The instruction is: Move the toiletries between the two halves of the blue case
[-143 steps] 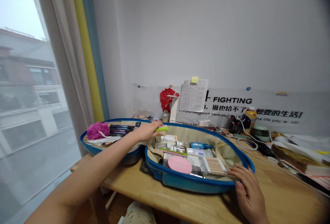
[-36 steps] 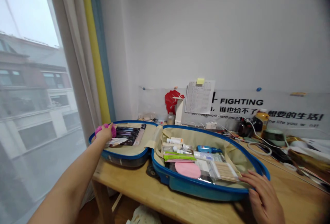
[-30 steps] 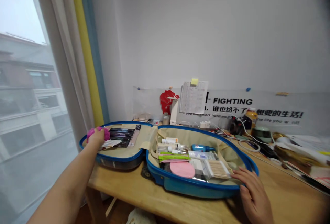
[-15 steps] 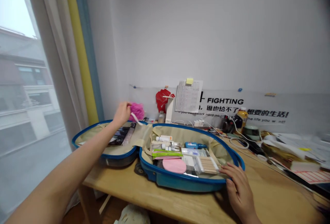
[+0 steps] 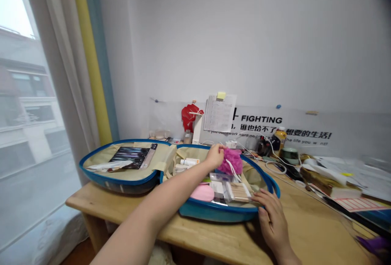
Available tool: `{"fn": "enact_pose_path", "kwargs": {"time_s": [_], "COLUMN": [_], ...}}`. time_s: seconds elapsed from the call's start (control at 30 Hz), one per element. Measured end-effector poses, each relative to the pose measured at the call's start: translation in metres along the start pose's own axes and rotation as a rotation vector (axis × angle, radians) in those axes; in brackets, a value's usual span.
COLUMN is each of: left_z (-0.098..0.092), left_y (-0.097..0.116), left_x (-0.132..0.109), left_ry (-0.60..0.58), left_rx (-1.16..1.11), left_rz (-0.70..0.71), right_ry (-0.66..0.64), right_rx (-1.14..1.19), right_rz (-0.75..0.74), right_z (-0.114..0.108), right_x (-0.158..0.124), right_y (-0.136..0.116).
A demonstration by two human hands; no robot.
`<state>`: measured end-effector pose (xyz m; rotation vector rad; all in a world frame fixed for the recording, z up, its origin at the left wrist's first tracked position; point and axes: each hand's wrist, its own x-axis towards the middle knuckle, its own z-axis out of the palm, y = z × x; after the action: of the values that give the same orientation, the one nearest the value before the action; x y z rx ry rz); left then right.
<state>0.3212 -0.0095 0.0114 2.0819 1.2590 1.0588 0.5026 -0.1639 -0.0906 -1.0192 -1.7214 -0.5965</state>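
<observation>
My left hand [image 5: 216,156] grips a pink mesh bath puff [image 5: 230,161] with a white cord loop, holding it over the far right part of an opened blue suitcase [image 5: 220,215]. My right hand [image 5: 271,212] rests on the suitcase's front right rim, fingers apart and holding nothing. Inside the right half lie a pack of cotton swabs [image 5: 240,191], a round pink pad [image 5: 203,193] and a small white tube [image 5: 190,161]. My left forearm hides part of the contents. In the left half is a dark flat packet [image 5: 132,157] beside a clear plastic bag [image 5: 108,166].
The suitcase lies on a wooden table [image 5: 305,224]. Behind it are a white desk lamp [image 5: 197,128], a yellow-labelled bottle [image 5: 278,141] and a green jar [image 5: 289,156]. Cables and papers [image 5: 332,171] spread on the right. A window with curtains [image 5: 58,61] is at left.
My left hand has carried the bath puff from behind the left half rightward over the right half of the suitcase. My right hand stays on the rim. The view has shifted slightly.
</observation>
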Motion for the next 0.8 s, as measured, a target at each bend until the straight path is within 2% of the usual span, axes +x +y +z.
{"fn": "enact_pose_path", "kwargs": {"time_s": [0.1,0.2,0.3,0.37,0.47,0.53,0.67,0.73,0.8], "left_z": [0.019,0.024,0.012,-0.005,-0.046,-0.084,-0.177,-0.225,-0.265], "left_y": [-0.006,-0.006,0.006,0.016,0.018,0.006,-0.05,-0.084,-0.114], "left_x": [-0.011,-0.021,-0.027,-0.029,-0.036,-0.042,-0.064,-0.08,-0.1], "left_ry": [-0.196,-0.33,-0.347,-0.308,-0.199,-0.117,0.014,0.041,0.017], "left_rx": [-0.005,-0.002,0.005,0.021,0.07,0.131,0.338,0.469,0.597], "left_rz": [0.001,0.047,0.128,0.173,0.197,0.175,0.017,-0.132,-0.306], "right_ry": [0.01,0.002,0.002,0.017,0.032,0.031,0.006,0.011,0.026], "right_rx": [0.002,0.003,-0.007,-0.003,0.015,0.022,0.007,-0.002,-0.004], "right_rz": [0.005,0.0,-0.013,-0.018,-0.008,-0.002,-0.001,-0.001,-0.015], "right_z": [-0.001,-0.001,0.0,0.001,0.004,0.005,0.005,0.005,0.005], "right_x": [0.002,0.002,0.001,0.0,-0.002,-0.003,-0.004,-0.003,-0.001], "right_y": [-0.001,-0.001,0.001,0.003,0.005,0.007,0.008,0.008,0.007]}}
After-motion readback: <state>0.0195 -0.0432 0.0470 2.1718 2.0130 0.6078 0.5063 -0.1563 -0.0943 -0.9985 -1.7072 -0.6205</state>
